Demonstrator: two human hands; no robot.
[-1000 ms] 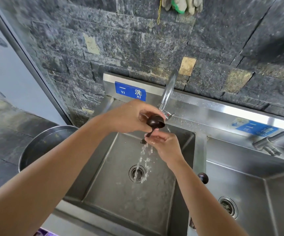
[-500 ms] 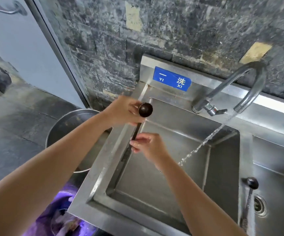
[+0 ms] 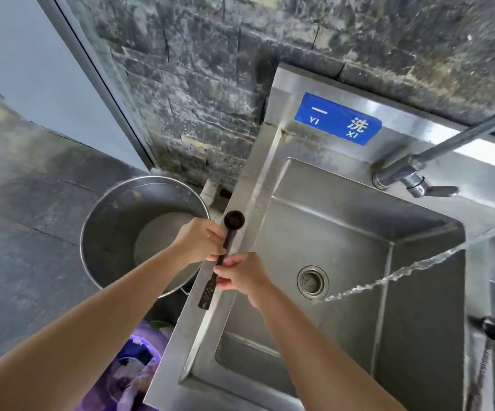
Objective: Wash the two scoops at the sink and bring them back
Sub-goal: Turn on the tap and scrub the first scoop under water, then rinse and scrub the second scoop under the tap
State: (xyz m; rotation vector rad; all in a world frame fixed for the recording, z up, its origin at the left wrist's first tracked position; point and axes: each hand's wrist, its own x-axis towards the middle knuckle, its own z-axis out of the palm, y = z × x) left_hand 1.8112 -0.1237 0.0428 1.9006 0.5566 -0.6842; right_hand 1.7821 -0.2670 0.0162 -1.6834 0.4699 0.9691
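Observation:
A dark brown long-handled scoop (image 3: 234, 220) is held over the left rim of the steel sink (image 3: 258, 185), bowl up and away from me. My left hand (image 3: 200, 241) grips the handle just below the bowl. My right hand (image 3: 241, 275) pinches the handle lower down, and the perforated handle end sticks out beneath it. A second dark scoop (image 3: 491, 327) lies on the divider at the sink's right side, its handle running toward me. Water streams from the tap (image 3: 412, 180) into the basin, away from both hands.
A large steel pot (image 3: 107, 232) stands on the floor left of the sink. A bin with a purple bag (image 3: 127, 378) sits below it near my left arm. The basin drain (image 3: 312, 281) is at its centre. A stone wall rises behind, with a second basin at right.
Both hands have carried the scoop out of the water stream and leftward to the sink's left rim. My view has swung left and down, and the water keeps running.

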